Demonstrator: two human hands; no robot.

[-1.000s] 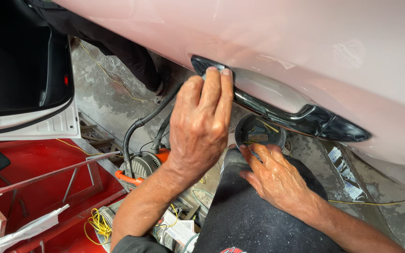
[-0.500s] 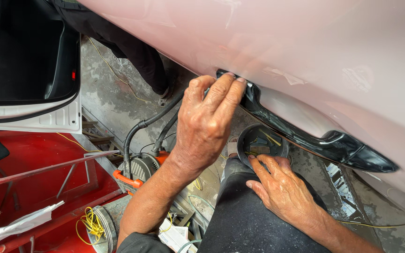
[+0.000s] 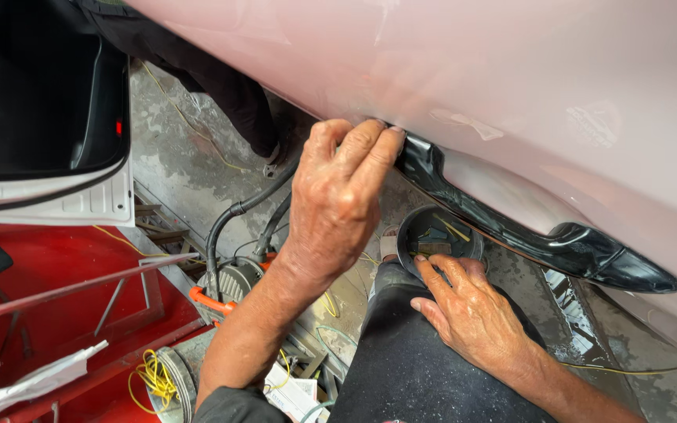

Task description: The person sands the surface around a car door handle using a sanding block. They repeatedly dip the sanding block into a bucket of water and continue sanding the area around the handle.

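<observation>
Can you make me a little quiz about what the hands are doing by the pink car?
1. True or false: the left hand presses on the end of the black door handle.
2. What does the right hand touch: A a round black tub, B a hammer, C a cup?
3. What colour is the car panel?

Key: 1 true. 2 A. 3 pale pink.

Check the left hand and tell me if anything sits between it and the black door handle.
Nothing visible does. The left hand has its fingertips pressed right on the near end of the black door handle where it meets the pale car panel. The right hand rests lower, at a small round dish on the knee.
</observation>
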